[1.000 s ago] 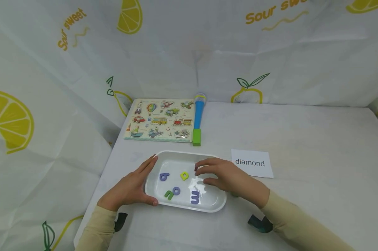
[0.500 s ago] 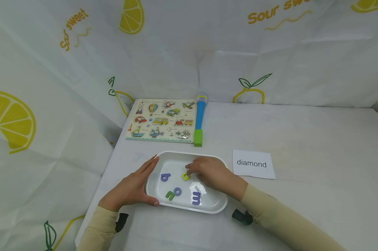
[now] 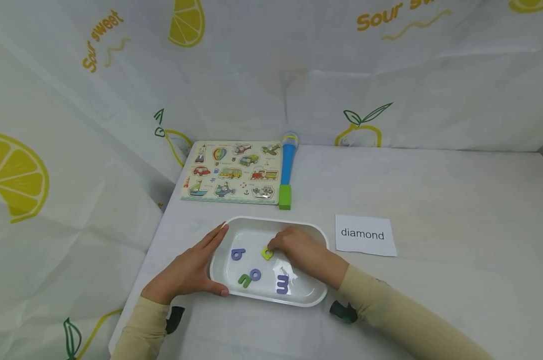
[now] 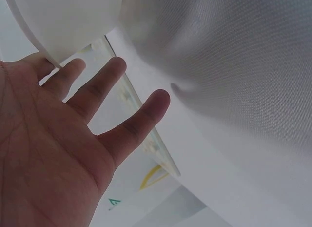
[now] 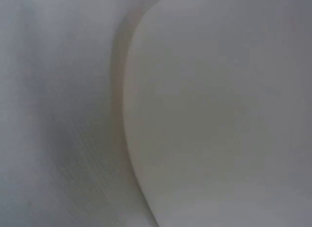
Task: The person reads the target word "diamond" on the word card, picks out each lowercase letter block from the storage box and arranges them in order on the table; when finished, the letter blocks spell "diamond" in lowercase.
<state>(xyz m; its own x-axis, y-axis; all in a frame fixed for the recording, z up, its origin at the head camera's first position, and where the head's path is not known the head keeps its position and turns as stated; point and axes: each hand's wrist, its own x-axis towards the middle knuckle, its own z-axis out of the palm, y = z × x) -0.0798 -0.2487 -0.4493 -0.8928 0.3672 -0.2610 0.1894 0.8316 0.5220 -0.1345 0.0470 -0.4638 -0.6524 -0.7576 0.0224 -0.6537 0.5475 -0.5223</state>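
A white tray holds several coloured toy letters. Straight, spread fingers of my left hand lie along its left end, with the thumb at the near rim. The left wrist view shows most fingertips free below the tray's underside. My right hand reaches into the tray, fingertips pinching the yellow letter. Around it lie a purple letter d, a purple letter o, a green letter n and a purple letter m. The right hand hides the tray's floor beneath it.
A card reading "diamond" lies right of the tray. Behind stand a vehicle picture puzzle board and a blue toy microphone with a green block-shaped end. A white printed curtain rises at the back.
My right hand has moved left and down to the yellow letter, and its fingers have drawn together. A small dark thing at its fingertips a second ago is out of sight. The left hand stays put.
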